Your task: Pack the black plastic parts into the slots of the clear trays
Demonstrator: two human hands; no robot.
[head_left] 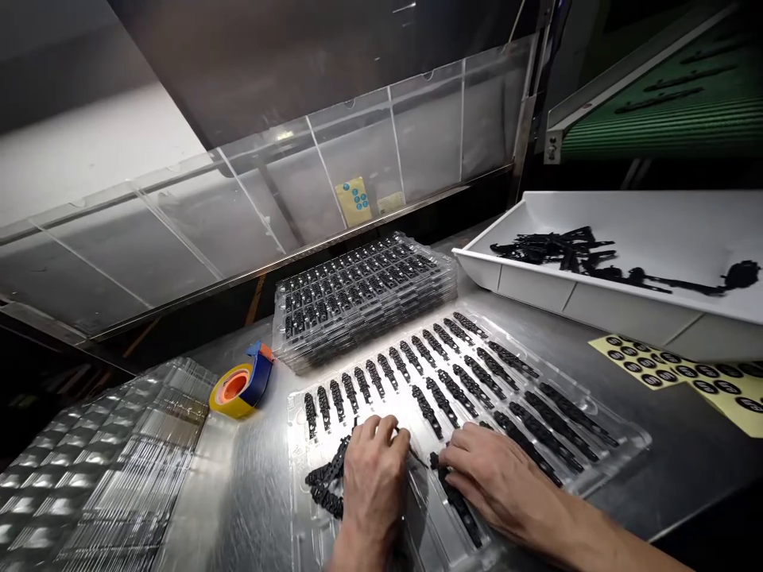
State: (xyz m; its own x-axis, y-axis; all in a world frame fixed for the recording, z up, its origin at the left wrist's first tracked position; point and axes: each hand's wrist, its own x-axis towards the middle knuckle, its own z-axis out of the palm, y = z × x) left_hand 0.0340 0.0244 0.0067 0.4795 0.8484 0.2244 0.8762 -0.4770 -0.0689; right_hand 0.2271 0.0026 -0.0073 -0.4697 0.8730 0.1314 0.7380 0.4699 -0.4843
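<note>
A clear plastic tray (635, 435) lies in front of me, holding rows of black, segmented, chain-like strips (470, 387). My left hand (377, 473) is closed over the tray's near left part. A folded bunch of black segmented strips (327, 481) sticks out on its left side, and a thin dark end shows by its fingertips. My right hand (506, 481) pinches the upper end of another black segmented strip (460, 508) at the tray's near middle. The palms hide part of the tray and of the held pieces.
Behind the tray stands a stack of filled clear trays (363, 318). At left are nested clear trays (101, 469) and a tape dispenser (238, 385). A white bin (530, 286) with black parts stands at right, near yellow sticker sheets (649, 361). A green conveyor (649, 131) runs beyond.
</note>
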